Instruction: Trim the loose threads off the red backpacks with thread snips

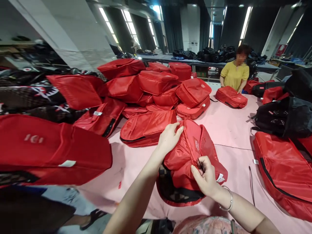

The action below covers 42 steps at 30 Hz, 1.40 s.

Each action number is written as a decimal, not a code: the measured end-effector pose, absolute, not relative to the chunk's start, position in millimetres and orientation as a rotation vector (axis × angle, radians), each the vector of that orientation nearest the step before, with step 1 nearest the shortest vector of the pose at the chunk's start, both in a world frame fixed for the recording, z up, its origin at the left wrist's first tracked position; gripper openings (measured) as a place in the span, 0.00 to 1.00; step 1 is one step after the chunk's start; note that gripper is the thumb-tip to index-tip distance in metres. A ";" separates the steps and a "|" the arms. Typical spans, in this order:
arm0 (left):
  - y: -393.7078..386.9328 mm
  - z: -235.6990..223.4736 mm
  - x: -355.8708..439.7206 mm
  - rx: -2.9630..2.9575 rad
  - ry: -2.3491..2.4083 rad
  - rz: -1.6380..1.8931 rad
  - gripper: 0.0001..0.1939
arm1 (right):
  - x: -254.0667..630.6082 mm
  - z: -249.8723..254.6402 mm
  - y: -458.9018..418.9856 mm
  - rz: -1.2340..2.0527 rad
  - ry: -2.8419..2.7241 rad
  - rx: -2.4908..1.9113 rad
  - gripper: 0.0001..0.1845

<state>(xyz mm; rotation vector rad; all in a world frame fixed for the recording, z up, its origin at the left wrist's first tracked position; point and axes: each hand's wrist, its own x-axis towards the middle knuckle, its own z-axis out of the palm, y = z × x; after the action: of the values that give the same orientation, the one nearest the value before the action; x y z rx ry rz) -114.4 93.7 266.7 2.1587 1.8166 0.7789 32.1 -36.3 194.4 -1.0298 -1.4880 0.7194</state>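
Note:
An open red backpack [212, 152] lies on the pink-covered table in front of me, its checked lining showing at the near end. My left hand [170, 137] is closed on the bag's red fabric at its far edge, thumb against fingers. Over the bag's middle, my right hand [207, 177] is closed around a small dark tool [201, 165] that looks like thread snips; the fingers hide most of it. Its tip is close to the seam or zip there. A white label [220, 177] sticks out beside my right wrist. Another red backpack [148, 126] lies just beyond my left hand.
Red backpacks [158, 79] are piled at the back left, and a large one [73, 146] stands at the left. More red [285, 165] and black [275, 115] bags lie at the right. A dark cord [251, 185] lies nearby. Across the table, a person in yellow [235, 76] handles a red bag [230, 96].

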 end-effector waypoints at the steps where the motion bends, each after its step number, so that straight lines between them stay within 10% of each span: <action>1: 90.1 263.9 -116.8 2.163 1.818 0.774 0.24 | 33.1 192.4 -39.8 0.735 -1.490 -1.021 0.07; 19: 21.7 259.4 -26.8 2.666 1.740 0.752 0.21 | 132.8 274.6 69.6 1.077 -1.612 -1.220 0.21; 29: 125.9 273.0 -35.7 1.754 1.284 1.044 0.12 | 137.6 270.4 85.2 1.166 -1.519 -1.205 0.20; 42: 145.5 258.0 -22.3 1.836 1.400 1.144 0.08 | 146.7 290.9 89.2 0.259 -1.939 -1.661 0.17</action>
<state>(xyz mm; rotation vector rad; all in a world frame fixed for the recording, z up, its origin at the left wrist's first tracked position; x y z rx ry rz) -22.3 145.5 258.0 1.8361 1.3995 1.1441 146.7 89.2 290.9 -1.6609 -1.9390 0.2589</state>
